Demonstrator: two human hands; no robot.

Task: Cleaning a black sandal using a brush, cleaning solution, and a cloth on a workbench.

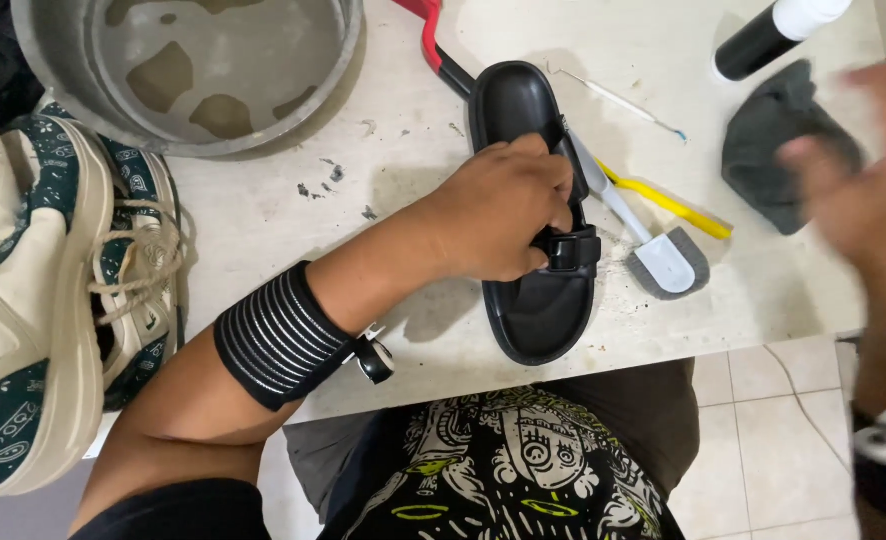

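- Black moulded sandal (533, 300), a one-piece slide with a strap and buckle (573, 248) across its middle, lies sole-down on the pale, scuffed table (293, 215), near the table's near edge and roughly central in the view, its length running from near to far.
- Handling, as judged: the sandal looks light and rubbery, firm in the footbed but likely to flex if lifted by one end. Its smooth surface may be slippery if wet. The strap at mid-length offers the surest hold, since the fingers can hook under it.
- Left hand (493, 215) reaches in from the near left and rests on the sandal's middle, fingers curled closed about the strap beside the buckle, palm down. The forearm lies diagonally across the table and wears a black, silver-striped band (281, 338) below the wrist.
- Right hand (863, 190) is a blur at the right edge, over or just beside a dark grey cloth (763, 160). Whether it is spread or closed on the cloth cannot be told.
- Just right of the sandal lie a white-handled brush (663, 262) with a grey head and a yellow-handled tool (668, 205), crossing each other.
- A black bottle with a white cap (773, 35) stands at the far right. A grey metal basin (193, 70) holding murky water sits at the far left.
- Cream-and-green patterned sneakers (53, 290) rest at the left edge.
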